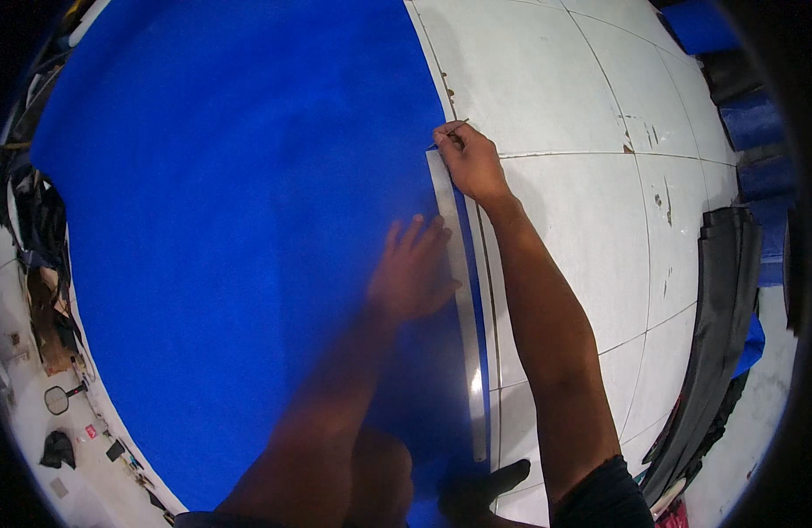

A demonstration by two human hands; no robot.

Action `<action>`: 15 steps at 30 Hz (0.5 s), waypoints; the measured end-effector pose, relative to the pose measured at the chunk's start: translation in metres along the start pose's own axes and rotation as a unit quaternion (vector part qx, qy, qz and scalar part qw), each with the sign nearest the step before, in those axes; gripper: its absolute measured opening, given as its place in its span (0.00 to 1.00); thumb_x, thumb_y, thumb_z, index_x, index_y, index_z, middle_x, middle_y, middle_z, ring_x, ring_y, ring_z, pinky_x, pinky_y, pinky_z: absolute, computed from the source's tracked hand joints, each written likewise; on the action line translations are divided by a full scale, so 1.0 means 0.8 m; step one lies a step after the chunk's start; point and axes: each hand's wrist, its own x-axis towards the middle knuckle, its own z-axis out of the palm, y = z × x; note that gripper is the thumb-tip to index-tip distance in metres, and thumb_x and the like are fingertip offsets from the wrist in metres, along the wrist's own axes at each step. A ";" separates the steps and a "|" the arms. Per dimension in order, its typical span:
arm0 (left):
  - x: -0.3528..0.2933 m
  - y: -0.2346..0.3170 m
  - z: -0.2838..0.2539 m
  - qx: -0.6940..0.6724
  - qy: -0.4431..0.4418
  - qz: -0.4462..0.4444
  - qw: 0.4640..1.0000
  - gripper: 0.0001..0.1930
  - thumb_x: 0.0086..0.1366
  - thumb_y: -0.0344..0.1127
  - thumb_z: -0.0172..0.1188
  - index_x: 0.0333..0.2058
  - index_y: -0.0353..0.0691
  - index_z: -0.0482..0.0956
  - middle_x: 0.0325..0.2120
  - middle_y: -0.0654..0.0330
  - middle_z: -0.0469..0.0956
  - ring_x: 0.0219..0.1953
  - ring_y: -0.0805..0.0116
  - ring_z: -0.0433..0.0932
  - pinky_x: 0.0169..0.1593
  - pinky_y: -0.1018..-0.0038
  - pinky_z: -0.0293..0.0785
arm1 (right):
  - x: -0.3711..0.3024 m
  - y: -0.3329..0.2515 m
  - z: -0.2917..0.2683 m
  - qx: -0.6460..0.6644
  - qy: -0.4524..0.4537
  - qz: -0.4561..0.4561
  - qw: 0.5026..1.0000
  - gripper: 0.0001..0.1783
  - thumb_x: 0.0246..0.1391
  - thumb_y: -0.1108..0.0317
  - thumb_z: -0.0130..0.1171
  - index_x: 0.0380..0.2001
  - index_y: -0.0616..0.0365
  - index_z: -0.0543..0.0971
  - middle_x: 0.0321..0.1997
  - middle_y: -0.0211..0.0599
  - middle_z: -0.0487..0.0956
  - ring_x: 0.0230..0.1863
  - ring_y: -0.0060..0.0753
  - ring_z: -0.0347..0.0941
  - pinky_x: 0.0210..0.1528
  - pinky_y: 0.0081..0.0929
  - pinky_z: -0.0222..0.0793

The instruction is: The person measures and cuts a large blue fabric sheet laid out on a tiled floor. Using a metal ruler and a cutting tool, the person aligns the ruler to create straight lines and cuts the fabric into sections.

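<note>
A large blue sheet of material lies flat over the floor. Along its right edge runs a long, straight metal ruler, with a thin strip of blue showing beyond it. My left hand is spread over the sheet, its fingers apart and its thumb side at the ruler; motion blurs it slightly. At the ruler's far end, my right hand pinches a thin, dark, stick-like tool. The tool's tip points left toward the blue edge; whether it is a pen or a blade I cannot tell.
White floor tiles with dark joints and chipped spots extend to the right. Folded dark material and blue pieces lie at the far right. On the left are dark scraps, a racket-shaped object and a black crumpled piece.
</note>
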 end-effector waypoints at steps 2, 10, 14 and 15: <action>0.000 0.000 -0.001 0.001 0.001 0.002 1.000 0.42 0.60 0.58 0.65 0.67 0.42 0.64 0.70 0.54 0.57 0.74 0.50 0.49 0.75 0.46 0.40 | -0.001 -0.003 0.000 -0.013 0.006 -0.007 1.000 0.17 0.69 0.58 0.55 0.50 0.60 0.80 0.46 0.42 0.84 0.48 0.33 0.80 0.54 0.32 0.73; -0.001 0.002 -0.002 0.026 -0.019 -0.002 0.999 0.43 0.60 0.59 0.64 0.67 0.42 0.62 0.71 0.54 0.56 0.74 0.48 0.48 0.75 0.45 0.38 | -0.004 -0.008 0.000 -0.050 -0.009 -0.057 0.997 0.11 0.66 0.66 0.54 0.44 0.62 0.79 0.41 0.52 0.84 0.46 0.50 0.82 0.49 0.41 0.75; 0.000 -0.002 0.001 0.026 -0.010 0.008 1.000 0.43 0.60 0.59 0.64 0.67 0.42 0.61 0.71 0.53 0.56 0.74 0.47 0.48 0.75 0.45 0.37 | -0.003 0.002 -0.002 -0.078 0.046 -0.081 0.993 0.12 0.66 0.66 0.53 0.44 0.64 0.79 0.40 0.54 0.83 0.46 0.55 0.81 0.49 0.44 0.75; 0.000 -0.002 0.002 0.023 -0.006 0.010 1.000 0.43 0.60 0.59 0.64 0.67 0.43 0.61 0.71 0.53 0.56 0.74 0.47 0.48 0.75 0.45 0.37 | -0.003 0.005 -0.005 -0.073 0.050 -0.081 0.993 0.12 0.66 0.66 0.53 0.44 0.64 0.79 0.40 0.54 0.83 0.45 0.55 0.81 0.49 0.44 0.75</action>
